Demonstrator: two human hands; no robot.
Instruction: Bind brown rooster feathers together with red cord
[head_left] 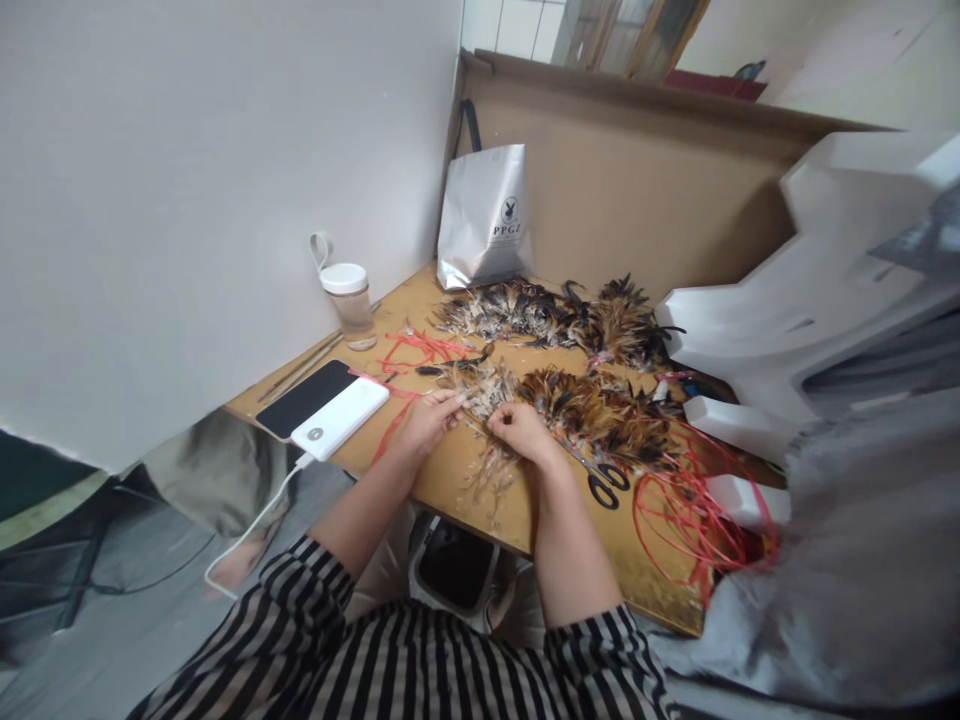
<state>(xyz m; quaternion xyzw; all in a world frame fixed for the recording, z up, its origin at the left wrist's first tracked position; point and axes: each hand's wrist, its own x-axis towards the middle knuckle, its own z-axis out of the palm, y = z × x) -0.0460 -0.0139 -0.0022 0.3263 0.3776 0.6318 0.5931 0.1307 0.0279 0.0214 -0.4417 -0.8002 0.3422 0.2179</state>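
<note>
Near the front edge of a wooden table, my left hand (435,420) is closed in a pinch beside a heap of pale, fluffy feathers (491,385). Just to its right, my right hand (525,432) has its fingers curled and pressed together. Whatever lies between the fingertips of either hand is too small to make out. Brown feathers (577,400) are piled behind and right of my right hand. Scissors with black handles (609,485) rest to the right of that wrist. Loose feather scraps (491,470) are scattered below my hands.
A second row of dark feathers (540,312) lies farther back. Red plastic strands (697,510) tangle at the right, with more red strands (424,348) at left. A phone (304,395), white power bank (341,418), lidded cup (352,310) and silver bag (484,220) stand around the table.
</note>
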